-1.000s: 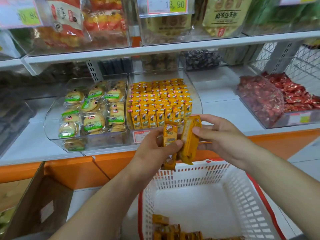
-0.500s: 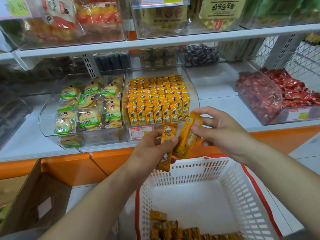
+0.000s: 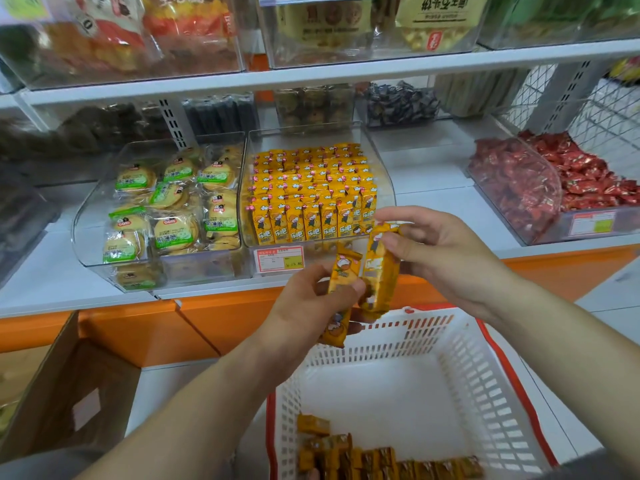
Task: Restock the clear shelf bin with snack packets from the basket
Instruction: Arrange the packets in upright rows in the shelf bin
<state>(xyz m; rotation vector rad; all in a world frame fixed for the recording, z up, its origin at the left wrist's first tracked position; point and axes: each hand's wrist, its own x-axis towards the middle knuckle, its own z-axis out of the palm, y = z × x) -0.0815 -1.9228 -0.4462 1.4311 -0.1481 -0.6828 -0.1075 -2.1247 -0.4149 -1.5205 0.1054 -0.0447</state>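
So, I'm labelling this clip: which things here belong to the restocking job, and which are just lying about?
In the job: left hand gripping a yellow packet; right hand holding a second packet; clear bin of matching packets; white basket; loose packets in it.
Lying about: biscuit bin; red sweets bin; cardboard box.

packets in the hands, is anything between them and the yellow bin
Nothing visible. Both packets are held just in front of the bin; only its low clear front wall lies between, and its top is open.
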